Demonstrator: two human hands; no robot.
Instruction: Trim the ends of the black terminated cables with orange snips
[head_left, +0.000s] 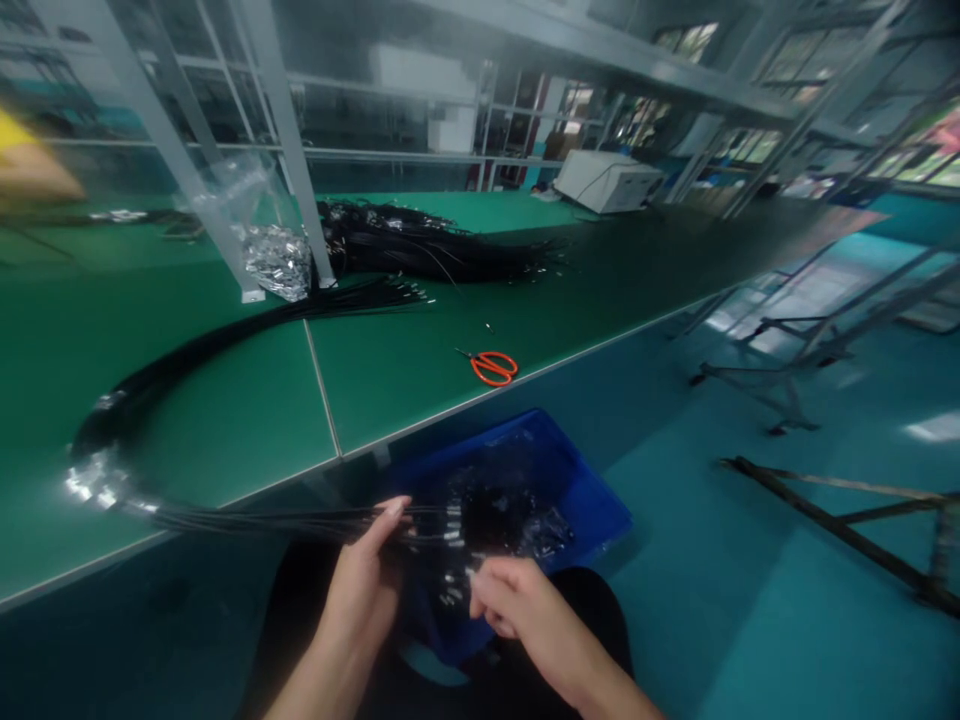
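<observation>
A bundle of thin black cables (247, 522) curves across the green table and over its front edge. My left hand (367, 575) is closed round the bundle close to its ends, thumb on top. Small silvery connectors (453, 522) tip the cables just right of that hand. My right hand (510, 595) pinches at one cable end beside them; its fingertips hide most of what they grip. Below both hands a blue plastic bin (592, 505) holds dark and clear, shiny pieces too blurred to name.
Orange-handled scissors (493, 368) lie near the edge of the green table (397, 380). Behind them are a large pile of black cables (435, 245), a clear bag of silvery parts (277, 260) and a white box-shaped machine (607, 182). Another person's arm (37, 175) shows at far left.
</observation>
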